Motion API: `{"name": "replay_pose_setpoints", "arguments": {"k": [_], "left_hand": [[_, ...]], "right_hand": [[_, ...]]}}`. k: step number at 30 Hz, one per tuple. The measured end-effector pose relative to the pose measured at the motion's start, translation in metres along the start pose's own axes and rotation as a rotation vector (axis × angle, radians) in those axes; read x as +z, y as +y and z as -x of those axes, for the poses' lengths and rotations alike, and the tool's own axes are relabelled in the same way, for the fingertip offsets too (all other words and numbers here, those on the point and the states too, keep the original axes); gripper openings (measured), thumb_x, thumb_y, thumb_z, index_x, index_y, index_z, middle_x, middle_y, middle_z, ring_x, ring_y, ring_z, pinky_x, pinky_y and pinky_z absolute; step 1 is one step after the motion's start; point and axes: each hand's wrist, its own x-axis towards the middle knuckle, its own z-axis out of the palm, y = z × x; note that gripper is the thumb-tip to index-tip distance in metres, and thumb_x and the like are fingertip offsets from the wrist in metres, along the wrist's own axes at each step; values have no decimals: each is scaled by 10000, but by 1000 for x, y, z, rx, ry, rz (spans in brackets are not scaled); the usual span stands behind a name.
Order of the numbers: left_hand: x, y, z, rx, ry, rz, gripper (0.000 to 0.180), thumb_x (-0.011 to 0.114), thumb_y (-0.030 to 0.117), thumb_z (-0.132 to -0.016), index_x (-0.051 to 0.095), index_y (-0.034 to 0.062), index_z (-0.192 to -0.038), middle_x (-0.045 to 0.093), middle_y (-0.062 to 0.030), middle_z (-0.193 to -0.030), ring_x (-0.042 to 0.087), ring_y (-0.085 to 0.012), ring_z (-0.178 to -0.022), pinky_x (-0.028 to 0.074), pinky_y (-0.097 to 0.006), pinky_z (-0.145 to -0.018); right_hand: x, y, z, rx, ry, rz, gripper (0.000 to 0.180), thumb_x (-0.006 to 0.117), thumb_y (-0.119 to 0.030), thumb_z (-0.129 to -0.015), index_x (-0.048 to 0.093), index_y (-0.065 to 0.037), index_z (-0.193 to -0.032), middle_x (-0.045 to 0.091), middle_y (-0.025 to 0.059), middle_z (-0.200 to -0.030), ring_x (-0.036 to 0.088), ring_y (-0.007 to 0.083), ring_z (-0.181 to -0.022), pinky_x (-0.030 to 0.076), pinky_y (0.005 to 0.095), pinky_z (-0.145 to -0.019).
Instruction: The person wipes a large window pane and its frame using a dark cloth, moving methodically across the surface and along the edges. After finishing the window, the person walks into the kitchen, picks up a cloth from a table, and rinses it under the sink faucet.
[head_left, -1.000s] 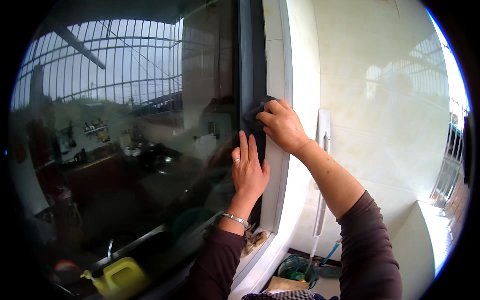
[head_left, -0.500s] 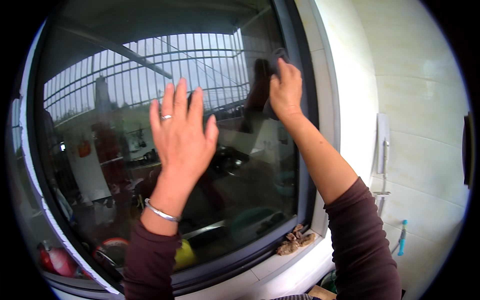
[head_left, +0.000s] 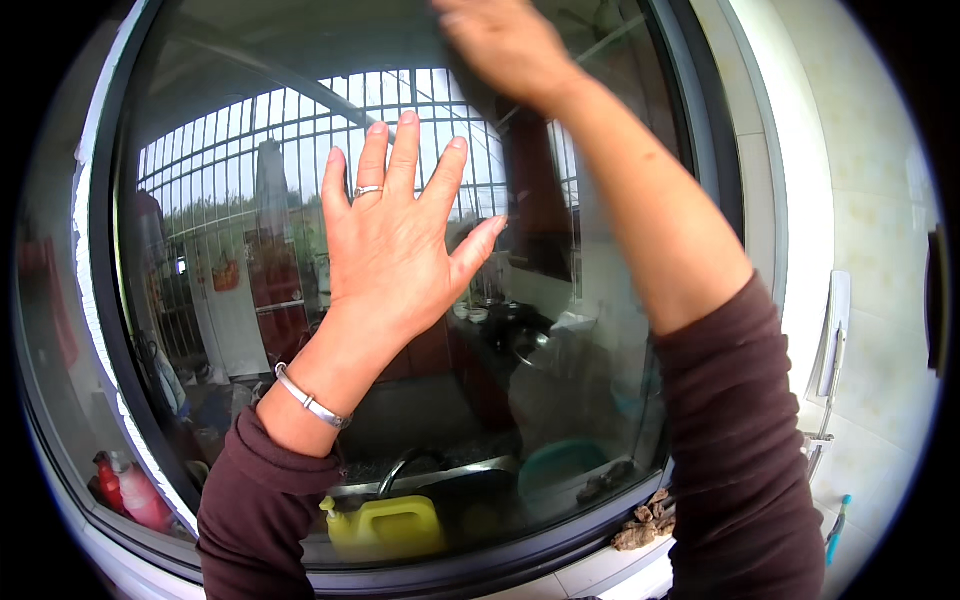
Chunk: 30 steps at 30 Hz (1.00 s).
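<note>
A large dark-framed window pane [head_left: 590,400] stands before me, carrying reflections of barred openings and sky. My left hand [head_left: 395,245] lies against the glass with its fingers spread, a ring on one finger and a silver bangle at the wrist. Higher up, near the upper edge of the view, my right hand [head_left: 510,50] is blurred by motion. Beneath it shows a dark cloth [head_left: 468,82], smeared and mostly covered by the hand, pressed toward the pane.
Beyond the glass are a yellow jug [head_left: 400,525], a faucet [head_left: 400,468] and a green basin [head_left: 560,468]. Pinkish-red bottles [head_left: 140,495] stand at lower left. Brown, shrivelled lumps [head_left: 645,525] lie on the sill. A white fixture [head_left: 830,335] hangs on the tiled wall at right.
My right hand has swept with the cloth from the pane's right edge up and leftward to its top. The view has shifted; my left hand stays spread on the glass.
</note>
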Motion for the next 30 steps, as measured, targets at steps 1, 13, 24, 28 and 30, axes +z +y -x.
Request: {"name": "replay_pose_setpoints", "arguments": {"k": [1, 13, 24, 28, 30], "left_hand": [[-4, -2, 1, 7, -1, 3, 574, 665, 447, -852, 576, 144, -1331, 436, -191, -1456, 389, -388, -1345, 210, -545, -1125], [-3, 1, -4, -36, 27, 148, 625, 697, 492, -812, 581, 117, -1299, 421, -243, -1437, 382, -411, -1338, 187, -597, -1105], [-54, -134, -17, -172, 493, -69, 344, 663, 208, -824, 596, 40, -1117, 605, -141, -1017, 556, -335, -1009, 408, -446, -927], [-71, -189, -8, -226, 265, -143, 367, 641, 236, -856, 617, 39, -1165, 606, -146, -1206, 539, -318, -1170, 384, -451, -1017], [-65, -201, 4, -219, 219, -163, 379, 618, 260, -881, 613, 48, -1196, 588, -146, -1277, 520, -316, -1224, 375, -444, -1042]], "right_hand": [[20, -34, -9, -118, -45, -84, 406, 472, -264, -977, 588, -35, -1291, 519, 243, -1369, 436, 405, -1316, 314, 448, -1133], [-35, 83, -16, 300, -111, 418, 440, 447, -356, -982, 566, -157, -1356, 489, 167, -1434, 409, 303, -1372, 333, 370, -1122], [75, -117, -67, -318, -221, -157, 393, 489, -250, -961, 598, -121, -1316, 500, 154, -1429, 397, 310, -1377, 291, 422, -1154], [22, 26, -56, 90, -6, 383, 476, 409, -278, -931, 559, -80, -1338, 538, 182, -1378, 452, 349, -1312, 349, 437, -1108], [22, 42, -56, 222, 111, 608, 462, 393, -283, -939, 560, -71, -1314, 584, 240, -1245, 529, 403, -1176, 411, 474, -1029]]}}
